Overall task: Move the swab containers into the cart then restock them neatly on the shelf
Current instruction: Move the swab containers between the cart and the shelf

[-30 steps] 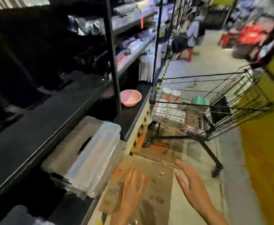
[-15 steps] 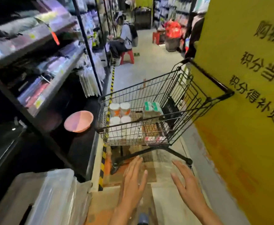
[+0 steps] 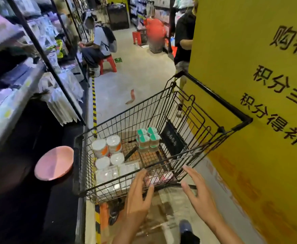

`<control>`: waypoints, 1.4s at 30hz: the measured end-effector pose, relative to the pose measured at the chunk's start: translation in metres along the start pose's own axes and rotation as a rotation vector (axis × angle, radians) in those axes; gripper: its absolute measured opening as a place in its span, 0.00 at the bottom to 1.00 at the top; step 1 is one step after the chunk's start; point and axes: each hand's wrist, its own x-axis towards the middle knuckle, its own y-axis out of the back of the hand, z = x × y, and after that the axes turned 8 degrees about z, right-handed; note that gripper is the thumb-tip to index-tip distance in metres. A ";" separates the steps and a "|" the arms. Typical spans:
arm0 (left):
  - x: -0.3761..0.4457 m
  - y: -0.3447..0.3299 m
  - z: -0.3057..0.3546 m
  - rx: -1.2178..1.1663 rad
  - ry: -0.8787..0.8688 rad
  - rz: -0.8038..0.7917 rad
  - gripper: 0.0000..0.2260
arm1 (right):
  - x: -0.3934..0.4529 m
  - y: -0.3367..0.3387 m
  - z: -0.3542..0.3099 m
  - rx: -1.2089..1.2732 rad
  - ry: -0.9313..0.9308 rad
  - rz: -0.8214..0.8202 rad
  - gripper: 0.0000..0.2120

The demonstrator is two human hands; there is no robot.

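We reach both hands toward the near end of the cart (image 3: pixel 163 110), fingers straight and holding nothing: the left hand (image 3: pixel 137 196) at the near wire wall, the right hand (image 3: pixel 196 189) just beside the near right corner. Inside the cart, round swab containers (image 3: pixel 109 147) stand at its left side and green-labelled packs (image 3: pixel 147 139) nearer its middle. A pink basin (image 3: pixel 54 162) sits left of the cart on the dark shelf (image 3: pixel 29 199).

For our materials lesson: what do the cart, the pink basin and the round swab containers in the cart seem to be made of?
Cart: thin dark wire grid, probably coated steel.
Pink basin: smooth and evenly coloured, likely moulded plastic.
Round swab containers: pale see-through lids and printed sides suggest clear plastic tubs, though blur leaves it open.
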 end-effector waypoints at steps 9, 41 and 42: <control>0.142 -0.038 -0.033 0.101 0.062 0.046 0.21 | 0.165 -0.050 0.035 -0.044 -0.007 -0.126 0.26; 0.224 -0.263 -0.238 0.298 1.113 -0.566 0.17 | 0.243 -0.249 0.268 -0.464 -0.855 -0.690 0.23; 0.221 -0.265 -0.239 0.305 1.124 -0.553 0.16 | 0.239 -0.252 0.268 -0.468 -0.858 -0.668 0.26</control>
